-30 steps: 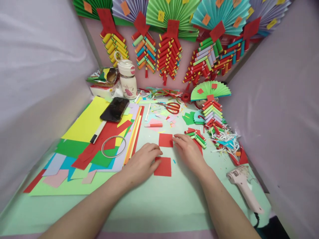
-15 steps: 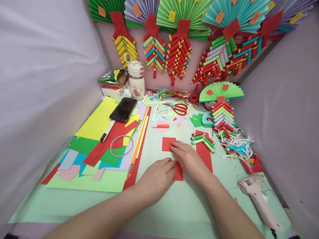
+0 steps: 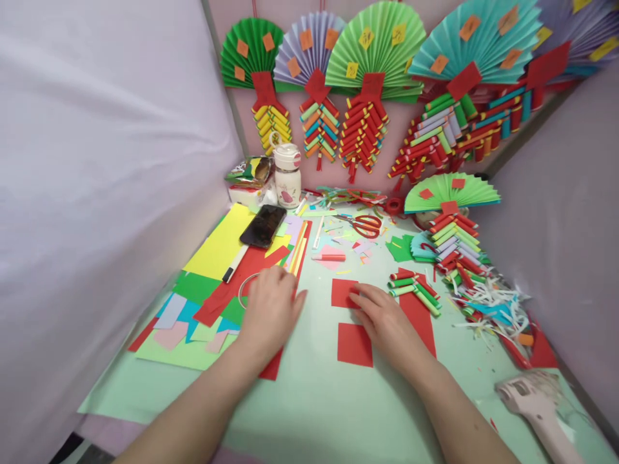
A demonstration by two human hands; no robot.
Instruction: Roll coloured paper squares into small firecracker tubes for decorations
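Observation:
Two red paper squares lie on the pale green tabletop, the upper square [image 3: 341, 293] and the lower square [image 3: 354, 346]. My right hand [image 3: 387, 322] rests with its fingertips on the right edge of the upper one, fingers stretched out and gripping nothing. Over the right side of the coloured paper stack is my left hand [image 3: 271, 306], thumb apart from its curved fingers and nothing visible in it. It partly covers a metal ring [image 3: 243, 293]. A larger red paper piece [image 3: 422, 325] lies beyond my right hand, with several small paper rolls [image 3: 418, 287] at its top.
Red-handled scissors [image 3: 366, 226] and a red pen [image 3: 329, 258] lie among scraps. A phone [image 3: 264, 226] and a marker [image 3: 235, 264] sit on the stack, a bottle [image 3: 287, 177] behind. A hot glue gun [image 3: 536, 409] lies at right. Paper fans [image 3: 377, 51] hang at the back.
My left hand has moved from the lower red square leftward to the paper stack, uncovering that square. My right hand stays by the upper square. The camera view has shifted.

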